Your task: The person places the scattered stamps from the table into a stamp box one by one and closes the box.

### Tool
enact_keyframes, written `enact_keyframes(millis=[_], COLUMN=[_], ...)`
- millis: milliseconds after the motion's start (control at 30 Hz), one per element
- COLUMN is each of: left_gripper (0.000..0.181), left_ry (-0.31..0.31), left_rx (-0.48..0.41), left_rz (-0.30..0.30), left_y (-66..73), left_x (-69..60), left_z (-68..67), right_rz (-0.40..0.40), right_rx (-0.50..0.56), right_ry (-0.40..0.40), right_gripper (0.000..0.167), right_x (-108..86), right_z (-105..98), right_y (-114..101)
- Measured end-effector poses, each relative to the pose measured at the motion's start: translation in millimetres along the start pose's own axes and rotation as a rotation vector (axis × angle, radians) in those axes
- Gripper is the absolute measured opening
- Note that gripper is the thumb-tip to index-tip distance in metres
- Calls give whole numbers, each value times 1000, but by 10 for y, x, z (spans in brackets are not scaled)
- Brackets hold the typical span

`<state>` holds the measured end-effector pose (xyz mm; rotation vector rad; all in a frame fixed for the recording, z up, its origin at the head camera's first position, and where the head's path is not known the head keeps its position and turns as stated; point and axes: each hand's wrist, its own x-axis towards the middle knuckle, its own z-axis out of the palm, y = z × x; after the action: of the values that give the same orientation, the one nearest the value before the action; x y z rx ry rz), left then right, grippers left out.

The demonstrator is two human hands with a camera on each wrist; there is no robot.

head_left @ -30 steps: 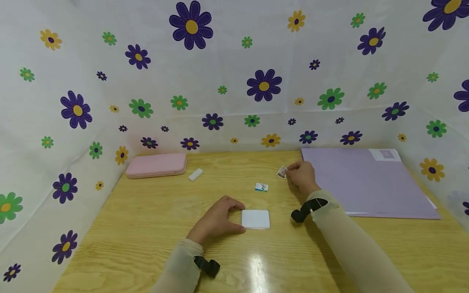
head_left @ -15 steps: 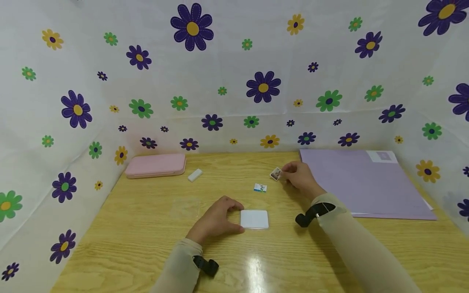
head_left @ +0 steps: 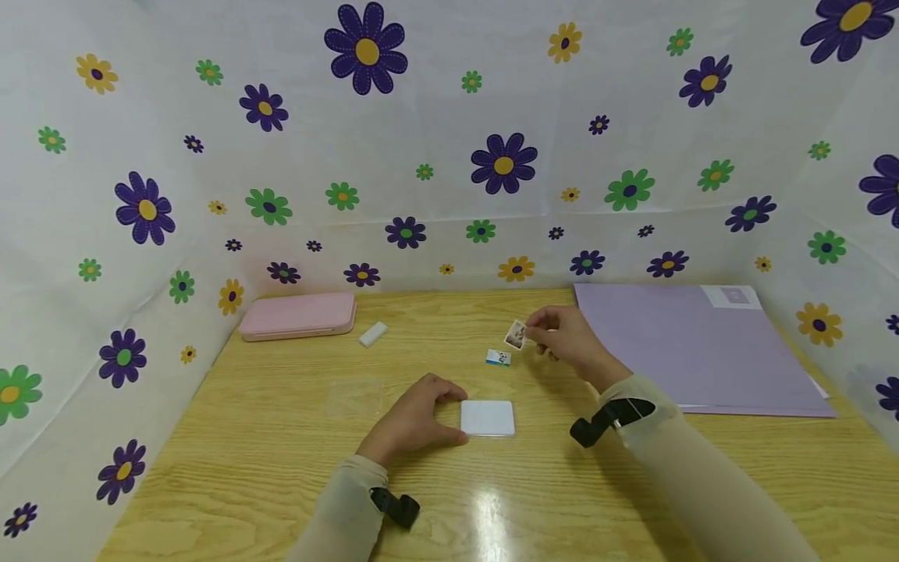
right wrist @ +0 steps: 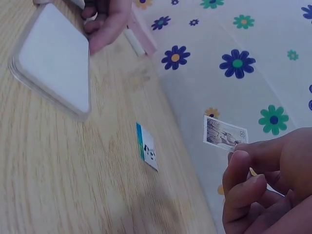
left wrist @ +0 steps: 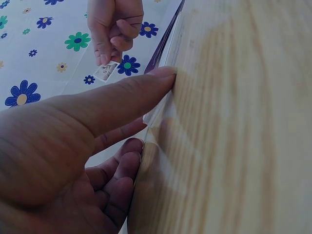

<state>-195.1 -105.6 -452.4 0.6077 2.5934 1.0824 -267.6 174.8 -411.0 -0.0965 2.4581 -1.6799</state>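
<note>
My right hand (head_left: 570, 343) pinches a postage stamp (head_left: 515, 335) by one edge between thumb and forefinger. The stamp has a white border and a brownish picture; in the right wrist view (right wrist: 224, 133) it is raised above the table. Just below it on the table lies a small panda picture (head_left: 499, 357) with a blue-green edge. My left hand (head_left: 417, 417) holds a flat white stack (head_left: 488, 418) with rounded corners and clear layered edges, thumb at its near left corner and forefinger at the far left one. In the left wrist view, the thumb (left wrist: 146, 90) touches its edge.
On the wooden table (head_left: 267, 468) a thin clear sheet (head_left: 354, 396) lies left of my left hand. A pink case (head_left: 300, 316) and a white eraser-like block (head_left: 373, 334) sit at the back left. A large purple folder (head_left: 688, 343) covers the back right. Flowered cloth (head_left: 421, 117) walls the table.
My right hand has carried the stamp leftward, from beside the purple folder to just above the panda picture. The left hand and the white stack have stayed in place.
</note>
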Motion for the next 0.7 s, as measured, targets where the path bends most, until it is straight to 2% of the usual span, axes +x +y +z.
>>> enact_keyframes(millis=[333,700], left_gripper=[53,53], left_ry=[0,-1], left_rx=[15,3], left_rz=[31,40], left_y=[-29,-29], left_x=[9,8], left_z=[6,-1], right_rz=[-18,-62], right_rx=[62,14], right_ry=[-40,-119], right_gripper=[10,14], right_x=[-128,-259], right_z=[83,269], right_y=[-60,-92])
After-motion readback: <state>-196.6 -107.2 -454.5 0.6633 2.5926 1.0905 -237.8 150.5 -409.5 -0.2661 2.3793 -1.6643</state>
